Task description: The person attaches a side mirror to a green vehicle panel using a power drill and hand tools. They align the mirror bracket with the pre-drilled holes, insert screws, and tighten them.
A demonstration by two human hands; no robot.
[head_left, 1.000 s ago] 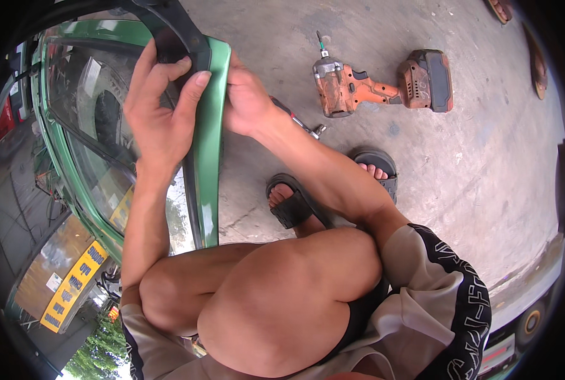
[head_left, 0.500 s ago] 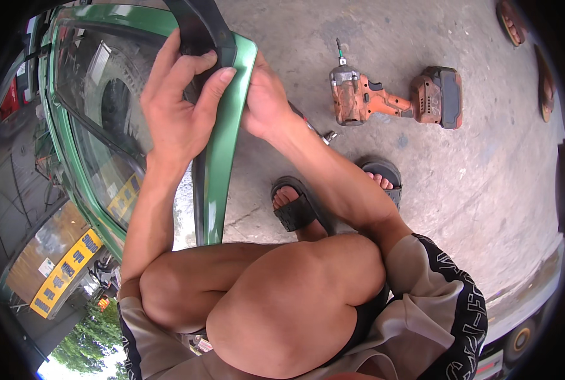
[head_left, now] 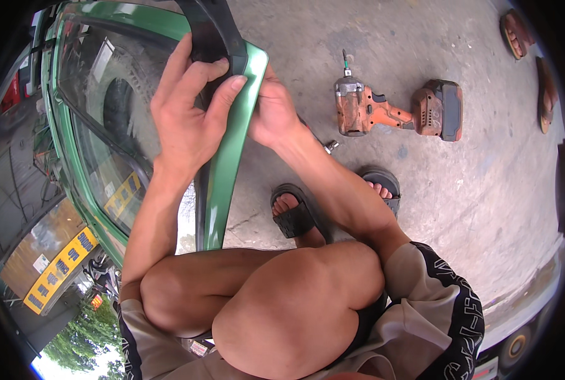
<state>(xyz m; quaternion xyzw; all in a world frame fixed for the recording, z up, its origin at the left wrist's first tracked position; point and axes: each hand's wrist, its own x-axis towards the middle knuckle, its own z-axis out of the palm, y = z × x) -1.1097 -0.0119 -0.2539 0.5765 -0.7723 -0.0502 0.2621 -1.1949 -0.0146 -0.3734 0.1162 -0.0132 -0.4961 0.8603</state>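
Two hands work at one corner of a green door frame (head_left: 235, 149), in front and toward the left. The left hand (head_left: 190, 120) grips a black trim strip (head_left: 216, 31); the right hand (head_left: 275, 114) goes behind the green edge, its fingertips hidden, so I cannot tell its grip. It looks like a holding step, and the next move seems to need steady fingers. The frame is shiny; the strip is dark and bent.

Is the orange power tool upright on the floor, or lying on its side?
Lying on its side: from above, the orange power tool shows its full profile on the floor.
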